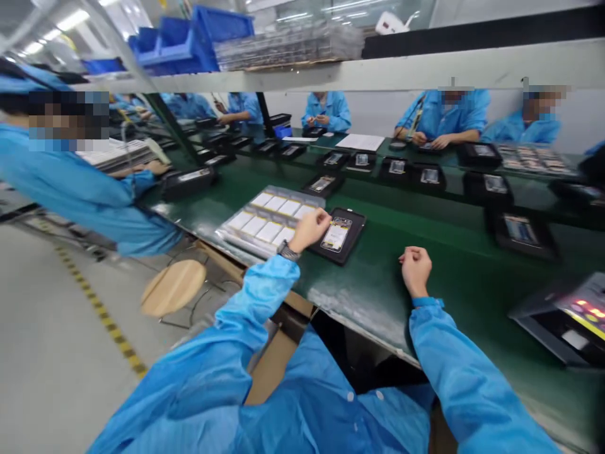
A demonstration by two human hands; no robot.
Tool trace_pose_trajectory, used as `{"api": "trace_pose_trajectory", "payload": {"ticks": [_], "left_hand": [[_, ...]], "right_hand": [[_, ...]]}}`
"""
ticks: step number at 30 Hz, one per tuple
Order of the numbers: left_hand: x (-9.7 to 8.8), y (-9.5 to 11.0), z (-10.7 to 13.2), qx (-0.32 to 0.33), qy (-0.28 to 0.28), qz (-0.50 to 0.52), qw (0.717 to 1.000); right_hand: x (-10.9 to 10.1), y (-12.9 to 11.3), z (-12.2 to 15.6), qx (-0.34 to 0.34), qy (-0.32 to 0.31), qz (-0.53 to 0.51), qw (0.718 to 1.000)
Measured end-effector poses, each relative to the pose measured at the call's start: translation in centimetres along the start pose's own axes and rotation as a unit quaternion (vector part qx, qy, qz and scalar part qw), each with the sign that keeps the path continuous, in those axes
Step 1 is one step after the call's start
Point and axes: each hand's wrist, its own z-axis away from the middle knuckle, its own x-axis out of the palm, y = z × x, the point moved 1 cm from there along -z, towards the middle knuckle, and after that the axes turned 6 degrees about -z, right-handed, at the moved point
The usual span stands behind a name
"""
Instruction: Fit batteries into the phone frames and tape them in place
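Observation:
My left hand is curled with its fingers closed, resting at the left edge of a black tray that carries a flat pale part with a yellow strip. What its fingers hold, if anything, I cannot make out. Just left of it lies a clear plastic tray filled with several white flat pieces. My right hand rests on the green belt in a loose fist, apart from the black tray, with nothing visible in it. Both sleeves are blue.
Several more black trays with parts sit along the belt. A dark device with lit colours stands at the right. People in blue coats sit across the belt and one at the left. A round wooden stool stands below left. Blue bins sit overhead.

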Motion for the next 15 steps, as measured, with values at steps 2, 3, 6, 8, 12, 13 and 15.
{"api": "trace_pose_trajectory", "payload": {"ticks": [2,3,6,8,12,13,15], "left_hand": [[-4.3,-4.5,-0.1,-0.116,-0.013,-0.165,0.979],[-6.2,-6.5,0.1,-0.153,-0.011,-0.197,0.968],[-10.1,-11.0,1.5,-0.232,0.000,-0.248,0.941],[-11.4,-12.8,2.7,-0.277,-0.005,-0.260,0.925],[-12.1,-13.6,3.5,-0.322,-0.017,-0.250,0.913],[-12.1,-13.3,3.1,-0.321,-0.015,-0.242,0.916],[-11.8,-11.9,1.9,-0.297,0.000,-0.217,0.930]], "right_hand": [[0.0,0.3,0.0,-0.005,-0.002,0.014,1.000],[0.0,0.4,0.0,-0.008,-0.005,0.020,1.000],[0.1,0.4,0.0,-0.012,-0.008,0.029,0.999],[0.2,0.1,0.0,-0.012,-0.008,0.031,0.999],[0.4,-0.6,0.2,-0.002,-0.005,0.030,1.000],[0.4,-0.8,0.2,-0.001,-0.005,0.030,1.000],[0.4,-1.3,0.4,0.000,-0.005,0.030,1.000]]}}
